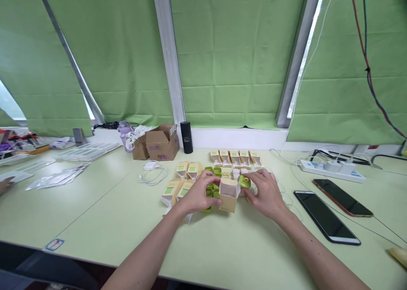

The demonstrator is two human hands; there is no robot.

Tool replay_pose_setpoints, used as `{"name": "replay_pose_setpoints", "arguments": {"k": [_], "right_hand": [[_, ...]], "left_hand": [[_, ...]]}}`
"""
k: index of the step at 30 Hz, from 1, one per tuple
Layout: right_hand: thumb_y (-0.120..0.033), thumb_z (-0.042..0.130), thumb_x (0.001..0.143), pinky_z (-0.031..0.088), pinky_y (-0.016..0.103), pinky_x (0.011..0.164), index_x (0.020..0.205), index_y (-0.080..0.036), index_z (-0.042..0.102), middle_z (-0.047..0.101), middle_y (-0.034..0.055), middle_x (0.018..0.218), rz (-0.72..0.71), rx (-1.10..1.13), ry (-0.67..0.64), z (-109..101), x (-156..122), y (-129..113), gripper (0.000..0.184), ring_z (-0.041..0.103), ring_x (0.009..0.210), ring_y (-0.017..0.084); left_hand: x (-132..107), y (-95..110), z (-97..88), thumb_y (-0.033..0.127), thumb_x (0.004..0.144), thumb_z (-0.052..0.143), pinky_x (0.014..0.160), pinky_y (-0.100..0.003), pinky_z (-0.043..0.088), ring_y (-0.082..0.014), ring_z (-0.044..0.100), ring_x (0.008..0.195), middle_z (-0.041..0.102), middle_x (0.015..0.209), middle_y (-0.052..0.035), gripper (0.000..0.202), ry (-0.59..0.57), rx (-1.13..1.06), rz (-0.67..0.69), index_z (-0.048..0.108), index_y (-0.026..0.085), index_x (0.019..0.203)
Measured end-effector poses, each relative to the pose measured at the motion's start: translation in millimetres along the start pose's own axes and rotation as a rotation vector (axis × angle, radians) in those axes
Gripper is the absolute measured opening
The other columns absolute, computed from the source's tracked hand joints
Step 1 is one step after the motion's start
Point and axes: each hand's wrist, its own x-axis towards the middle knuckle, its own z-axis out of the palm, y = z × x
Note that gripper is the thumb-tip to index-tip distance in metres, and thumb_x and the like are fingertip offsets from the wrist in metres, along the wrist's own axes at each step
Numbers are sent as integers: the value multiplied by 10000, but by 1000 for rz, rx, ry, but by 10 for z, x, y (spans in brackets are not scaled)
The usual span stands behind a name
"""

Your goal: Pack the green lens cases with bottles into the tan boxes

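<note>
Gripping an open cream carton point(228, 202), contents unclear, the left hand point(202, 192) curls narrowly; right of that carton, the right hand point(264, 191) pinches a glossy green case point(244, 182).

Beneath green blinds point(229, 57), a black bottle point(186, 138) stands just right of an open cardboard box point(162, 147), a purple jug point(125, 133) stands farther left, a white charger point(150, 165) lies in front of the box, and two phones point(327, 217) lie near a white power strip point(313, 168) toward the right.
</note>
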Motion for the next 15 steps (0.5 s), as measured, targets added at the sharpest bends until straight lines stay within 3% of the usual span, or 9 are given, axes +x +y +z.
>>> {"name": "replay_pose_setpoints", "arguments": {"k": [7, 15], "right_hand": [[-386, 731, 938, 460, 476, 878, 1278, -209, 708, 803, 91, 1165, 20, 43, 127, 122, -15, 83, 384, 605, 1064, 335], [-444, 712, 954, 476, 488, 891, 1272, -219, 727, 798, 104, 1132, 59, 77, 199, 130, -14, 75, 390, 604, 1049, 334]], "left_hand": [[-34, 87, 150, 342, 667, 969, 1158, -519, 457, -377, 538, 1347, 580, 1365, -107, 617, -93, 216, -22, 757, 266, 1242], [-62, 155, 122, 282, 669, 962, 1202, -551, 408, -385, 483, 1422, 595, 1396, -103, 893, -118, 213, -6, 580, 315, 1476]]}}
